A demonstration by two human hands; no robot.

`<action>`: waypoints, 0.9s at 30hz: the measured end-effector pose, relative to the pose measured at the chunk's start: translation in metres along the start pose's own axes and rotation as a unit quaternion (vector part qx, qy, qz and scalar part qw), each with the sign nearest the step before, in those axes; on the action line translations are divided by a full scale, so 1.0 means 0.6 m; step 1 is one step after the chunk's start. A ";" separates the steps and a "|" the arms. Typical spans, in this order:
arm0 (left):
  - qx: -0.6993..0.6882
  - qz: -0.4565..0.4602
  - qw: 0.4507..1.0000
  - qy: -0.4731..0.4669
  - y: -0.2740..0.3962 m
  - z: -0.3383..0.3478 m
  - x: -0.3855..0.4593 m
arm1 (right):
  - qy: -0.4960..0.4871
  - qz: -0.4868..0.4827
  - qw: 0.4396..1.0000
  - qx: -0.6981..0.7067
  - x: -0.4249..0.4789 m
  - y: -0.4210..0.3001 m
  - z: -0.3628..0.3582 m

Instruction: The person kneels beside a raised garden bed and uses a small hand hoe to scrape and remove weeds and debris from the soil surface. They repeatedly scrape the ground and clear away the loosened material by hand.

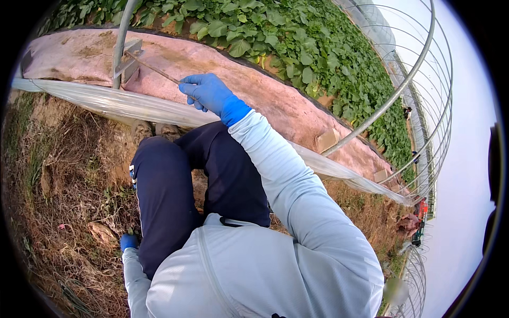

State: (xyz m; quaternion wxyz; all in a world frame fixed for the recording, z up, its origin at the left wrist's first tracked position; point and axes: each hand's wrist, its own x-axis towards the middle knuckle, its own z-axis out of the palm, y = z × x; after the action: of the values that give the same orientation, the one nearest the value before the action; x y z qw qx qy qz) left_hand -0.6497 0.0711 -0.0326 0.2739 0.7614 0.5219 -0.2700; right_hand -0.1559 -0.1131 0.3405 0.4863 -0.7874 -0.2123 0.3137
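Note:
My right hand (pixel 208 93), in a blue glove, is shut on one end of a thin brown rod (pixel 155 70); wood or rusted metal, I cannot tell. The rod slants up and left. Its far end meets a grey block with a flat strip (pixel 128 65) beside an upright metal pipe (pixel 120 39). Low at my left side, my left hand (pixel 129 241) is down by the dry grass (pixel 79 198), also gloved in blue. Its fingers are mostly hidden, with a small green leaf showing at them.
Bunched clear plastic film (pixel 99 99) runs along a pinkish fabric cover (pixel 246 93) before my knees. Leafy green plants (pixel 294 43) grow beyond. A curved metal hoop pipe (pixel 391 97) rises at the right, near a tan block (pixel 328 140). Red and green objects (pixel 421 208) lie farther off.

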 end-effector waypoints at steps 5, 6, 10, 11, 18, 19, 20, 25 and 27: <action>-0.023 0.010 1.000 -0.007 0.013 -0.006 0.008 | -0.017 -0.002 1.000 -0.004 0.012 -0.002 0.016; -0.020 0.015 1.000 -0.014 0.010 0.001 0.014 | -0.026 0.003 1.000 -0.013 0.014 0.005 0.018; -0.035 0.012 0.999 -0.031 0.023 0.012 0.012 | -0.018 -0.005 1.000 0.003 0.019 0.018 0.023; -0.036 0.012 0.999 -0.039 0.031 0.017 0.013 | -0.013 -0.002 1.000 0.001 0.015 0.021 0.014; -0.086 0.005 0.994 -0.069 0.020 0.038 0.031 | -0.045 0.014 0.999 -0.019 0.021 0.001 0.021; -0.091 0.003 0.994 -0.064 0.022 0.037 0.030 | -0.062 0.021 0.998 -0.020 0.024 -0.011 0.027; -0.090 -0.016 0.995 -0.049 0.006 0.020 0.021 | -0.061 0.015 0.997 -0.035 0.029 -0.027 0.042; -0.028 -0.094 0.994 -0.053 0.029 -0.011 0.004 | -0.027 0.017 0.999 -0.010 0.024 -0.012 0.035; -0.010 -0.106 0.994 -0.023 0.024 -0.017 -0.021 | -0.016 0.033 0.999 -0.030 0.022 0.009 0.044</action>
State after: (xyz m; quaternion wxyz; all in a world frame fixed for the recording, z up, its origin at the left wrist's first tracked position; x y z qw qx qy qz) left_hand -0.6387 0.0657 -0.0147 0.2633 0.6924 0.5963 -0.3093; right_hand -0.1652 -0.0903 0.3231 0.4486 -0.8030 -0.2031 0.3356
